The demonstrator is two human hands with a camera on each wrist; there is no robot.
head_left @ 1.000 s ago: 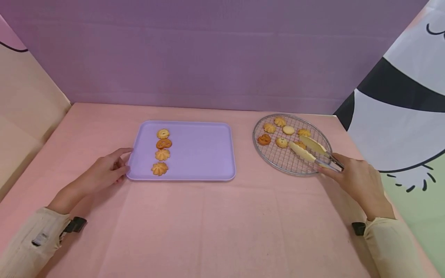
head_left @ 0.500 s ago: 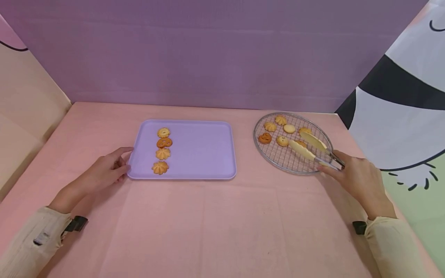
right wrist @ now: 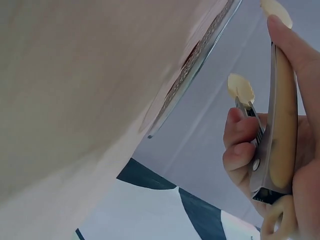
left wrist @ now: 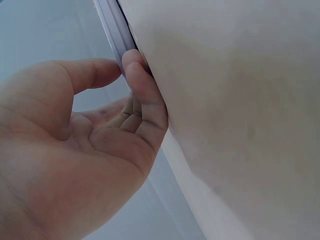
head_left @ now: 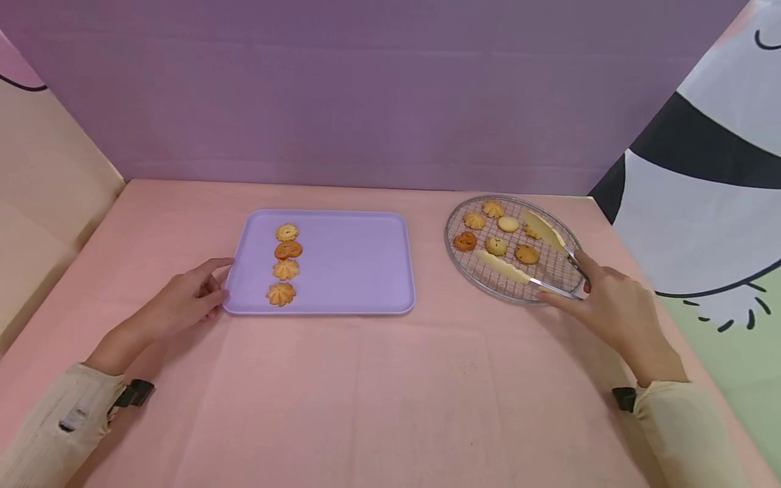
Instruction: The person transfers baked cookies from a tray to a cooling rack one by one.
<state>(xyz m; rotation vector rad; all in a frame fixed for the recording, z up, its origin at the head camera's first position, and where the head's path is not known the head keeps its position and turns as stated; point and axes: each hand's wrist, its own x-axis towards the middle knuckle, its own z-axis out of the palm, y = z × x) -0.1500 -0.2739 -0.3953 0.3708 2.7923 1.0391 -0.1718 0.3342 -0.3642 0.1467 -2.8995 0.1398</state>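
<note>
At the left edge of a purple tray, my left hand holds the rim near its front corner with thumb and fingertips. In the left wrist view the tray's rim runs between the thumb and curled fingers. A column of cookies lies on the tray: a ring-shaped one, a pretzel-shaped one and two ridged ones. My right hand grips tongs with cream tips. Their jaws are spread over the round wire rack, one either side of a round brown cookie.
The round wire rack stands at the right and bears several more cookies, among them a pretzel-shaped one and a plain pale one. A pink cloth covers the table, and a purple backdrop rises behind.
The tongs have spread wider, and my right hand has shifted slightly left and forward. A round brown cookie now shows between the tips. My left hand stays at the tray.
</note>
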